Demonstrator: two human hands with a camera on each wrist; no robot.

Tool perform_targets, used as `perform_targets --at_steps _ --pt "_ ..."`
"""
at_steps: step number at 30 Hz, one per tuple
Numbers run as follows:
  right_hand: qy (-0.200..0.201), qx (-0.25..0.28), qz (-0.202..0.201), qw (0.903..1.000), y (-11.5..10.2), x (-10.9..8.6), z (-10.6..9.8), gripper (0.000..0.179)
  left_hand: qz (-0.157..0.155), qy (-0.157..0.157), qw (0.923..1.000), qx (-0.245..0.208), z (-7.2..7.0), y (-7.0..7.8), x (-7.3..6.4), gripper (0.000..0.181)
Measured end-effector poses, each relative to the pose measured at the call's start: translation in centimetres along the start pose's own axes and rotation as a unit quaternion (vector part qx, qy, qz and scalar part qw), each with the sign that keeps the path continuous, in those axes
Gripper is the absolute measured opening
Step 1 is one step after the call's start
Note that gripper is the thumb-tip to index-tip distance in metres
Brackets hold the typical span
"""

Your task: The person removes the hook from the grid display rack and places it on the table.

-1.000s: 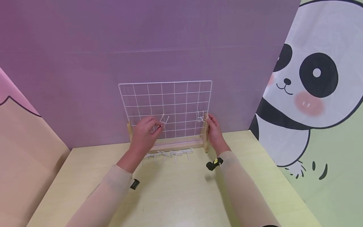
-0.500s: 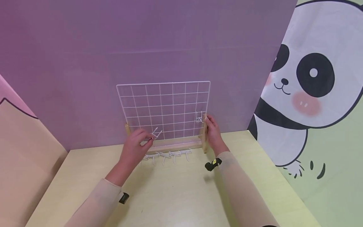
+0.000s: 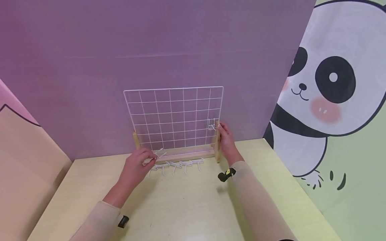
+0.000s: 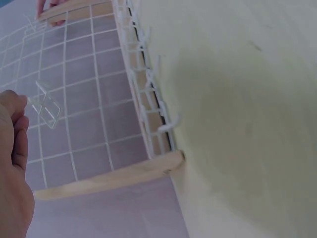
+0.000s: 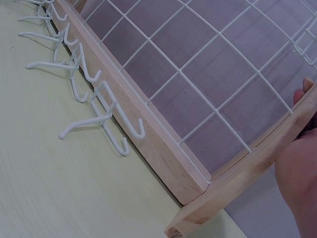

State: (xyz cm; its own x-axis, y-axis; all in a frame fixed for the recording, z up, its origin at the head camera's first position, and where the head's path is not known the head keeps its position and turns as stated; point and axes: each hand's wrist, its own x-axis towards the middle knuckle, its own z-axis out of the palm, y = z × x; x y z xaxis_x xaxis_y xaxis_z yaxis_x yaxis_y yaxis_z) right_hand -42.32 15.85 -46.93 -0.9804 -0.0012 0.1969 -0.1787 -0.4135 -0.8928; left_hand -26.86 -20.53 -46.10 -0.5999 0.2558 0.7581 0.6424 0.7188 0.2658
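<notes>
My left hand (image 3: 134, 169) pinches a white wire hook (image 4: 47, 108) between thumb and fingers, low in front of the grid's left side. The white wire grid panel (image 3: 173, 88) stands upright in a wooden stand (image 5: 143, 144). My right hand (image 3: 227, 144) grips the stand's right upright (image 3: 217, 147), its fingers partly hidden behind the wood. Another white hook (image 3: 211, 126) hangs on the grid close to that upright. Several more white hooks (image 5: 101, 116) lie in a row on the table along the stand's front bar.
The pale wooden table (image 3: 187, 204) extends toward me from the stand. A purple wall (image 3: 175, 43) rises close behind the grid. At the right is a green wall with a panda drawing (image 3: 313, 147); a peach-coloured panel (image 3: 27, 160) borders the left side.
My left hand has moved down and to the left with the hook, away from the grid's middle. My right hand stays on the upright. The view has shifted slightly.
</notes>
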Motion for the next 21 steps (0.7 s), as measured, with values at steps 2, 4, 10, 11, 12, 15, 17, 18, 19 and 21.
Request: perform_targets --at_steps 2,4,10,11,12,15,17,18,19,21 --pt "0.001 -0.001 -0.002 1.0000 0.0 0.0 -0.1 0.017 -0.002 -0.012 0.9999 0.005 0.0 -0.3 -0.5 0.030" --pt "0.002 -0.003 -0.006 1.0000 -0.1 -0.2 -0.1 0.018 -0.005 -0.026 0.9996 0.008 0.0 -0.5 -0.9 0.028" --pt "-0.004 -0.004 -0.015 0.9999 0.0 -0.3 0.0 0.019 -0.010 -0.052 0.9984 0.017 0.1 -1.0 -1.9 0.029" --pt "-0.004 -0.001 -0.015 0.9999 0.0 -0.3 0.0 0.019 -0.010 -0.055 0.9983 0.018 0.1 -1.0 -2.0 0.030" --pt "-0.004 0.000 -0.014 0.9999 0.0 -0.3 -0.1 0.019 -0.010 -0.060 0.9980 0.016 0.1 -1.1 -2.2 0.030" --pt "-0.002 0.006 -0.009 0.9999 0.0 -0.2 -0.1 0.018 -0.012 -0.076 0.9969 0.015 0.2 -1.2 -2.5 0.029" --pt "-0.001 0.005 -0.009 1.0000 0.0 -0.2 -0.1 0.018 -0.015 -0.091 0.9957 0.015 0.3 -1.4 -2.7 0.029" --pt "0.000 0.005 -0.009 0.9999 0.0 -0.1 -0.1 0.019 -0.018 -0.099 0.9948 0.014 0.4 -1.4 -2.7 0.028" --pt "0.000 0.006 -0.010 0.9999 0.0 -0.1 -0.1 0.019 -0.023 -0.108 0.9938 0.016 0.4 -1.5 -2.8 0.027" --pt "0.000 0.005 -0.011 0.9999 0.0 -0.1 -0.1 0.019 -0.034 -0.128 0.9910 0.018 0.5 -1.7 -3.0 0.025"
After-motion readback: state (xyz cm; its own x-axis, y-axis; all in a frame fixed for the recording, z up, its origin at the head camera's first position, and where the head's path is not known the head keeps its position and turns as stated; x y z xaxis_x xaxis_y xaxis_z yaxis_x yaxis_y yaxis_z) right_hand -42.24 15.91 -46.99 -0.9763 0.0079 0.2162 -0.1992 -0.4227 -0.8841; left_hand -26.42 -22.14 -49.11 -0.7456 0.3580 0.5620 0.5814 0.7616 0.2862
